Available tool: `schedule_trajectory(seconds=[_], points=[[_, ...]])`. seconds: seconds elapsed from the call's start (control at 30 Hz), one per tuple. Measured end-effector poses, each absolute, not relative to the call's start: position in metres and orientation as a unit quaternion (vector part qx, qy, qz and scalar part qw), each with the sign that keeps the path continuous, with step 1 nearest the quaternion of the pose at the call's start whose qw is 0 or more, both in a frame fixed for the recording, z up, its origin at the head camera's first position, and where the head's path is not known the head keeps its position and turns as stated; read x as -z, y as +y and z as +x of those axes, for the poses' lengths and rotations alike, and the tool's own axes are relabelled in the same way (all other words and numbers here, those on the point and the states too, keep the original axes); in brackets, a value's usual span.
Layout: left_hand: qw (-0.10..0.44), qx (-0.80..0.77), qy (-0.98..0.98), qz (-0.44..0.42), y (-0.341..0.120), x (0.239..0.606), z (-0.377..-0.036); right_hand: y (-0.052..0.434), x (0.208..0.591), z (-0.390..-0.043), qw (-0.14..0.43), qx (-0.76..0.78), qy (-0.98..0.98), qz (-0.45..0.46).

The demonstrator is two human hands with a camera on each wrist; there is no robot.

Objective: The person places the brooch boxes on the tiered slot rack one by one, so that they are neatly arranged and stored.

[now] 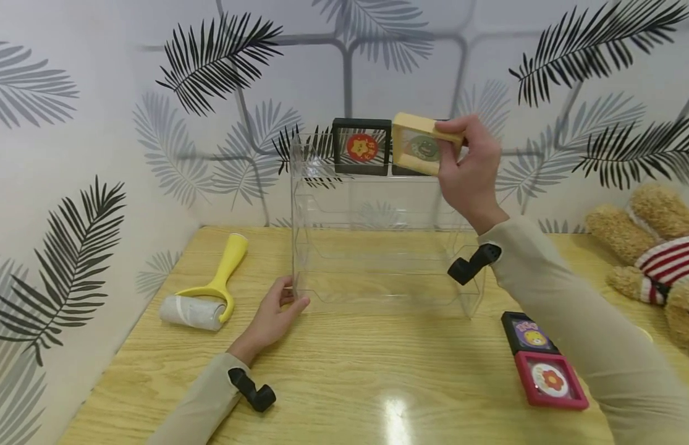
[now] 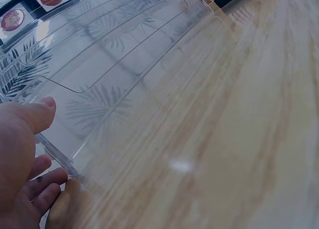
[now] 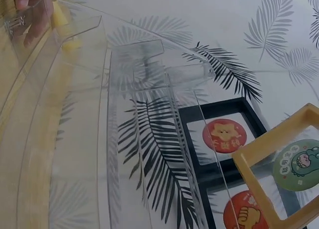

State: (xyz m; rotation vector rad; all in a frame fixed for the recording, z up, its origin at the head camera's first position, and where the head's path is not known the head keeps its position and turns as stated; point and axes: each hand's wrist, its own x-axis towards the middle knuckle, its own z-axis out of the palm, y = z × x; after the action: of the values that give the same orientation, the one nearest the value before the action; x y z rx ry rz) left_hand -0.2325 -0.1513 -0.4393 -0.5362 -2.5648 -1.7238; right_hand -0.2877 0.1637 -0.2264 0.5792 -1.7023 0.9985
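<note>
A tiered clear acrylic rack point(image 1: 372, 303) stands upright on the wooden table. At its lower left corner my left hand point(image 1: 273, 316) holds the side panel, thumb on one side and fingers on the other. My right hand point(image 1: 471, 170) pinches a yellow display frame point(image 1: 413, 117) with a green badge inside, above the rack's top tier. Two black display frames stand on that tier; the left black frame point(image 1: 362, 169) has a red badge. The right black frame point(image 3: 209, 191), partly covered by the yellow one, also shows a red badge in the right wrist view.
A yellow-handled lint roller point(image 1: 193, 311) lies left of the rack. To the right are a black frame with a bear badge point(image 1: 530, 337) and a pink frame point(image 1: 578, 400) with a flower badge. A teddy bear point(image 1: 672, 266) lies at the right edge. A patterned wall point(image 1: 211, 37) stands behind.
</note>
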Motion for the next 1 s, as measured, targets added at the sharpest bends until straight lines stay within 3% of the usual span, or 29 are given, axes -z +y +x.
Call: schedule_trajectory(seconds=[0.37,0.57,0.87,1.0], points=[[0.014,0.546,-0.819,-0.174,-0.150,0.437,-0.234,0.131,0.250,-0.294,0.408,-0.357,-0.773,0.329],[0.006,0.547,-0.819,-0.177,-0.147,0.424,-0.227,0.126,0.260,-0.298,0.369,-0.346,-0.795,0.336],[0.008,0.544,-0.821,-0.172,-0.154,0.439,-0.233,0.121,0.278,-0.305,0.247,-0.407,-0.829,0.295],[0.008,0.544,-0.821,-0.171,-0.154,0.440,-0.233,0.120,0.278,-0.308,0.232,-0.409,-0.833,0.292]])
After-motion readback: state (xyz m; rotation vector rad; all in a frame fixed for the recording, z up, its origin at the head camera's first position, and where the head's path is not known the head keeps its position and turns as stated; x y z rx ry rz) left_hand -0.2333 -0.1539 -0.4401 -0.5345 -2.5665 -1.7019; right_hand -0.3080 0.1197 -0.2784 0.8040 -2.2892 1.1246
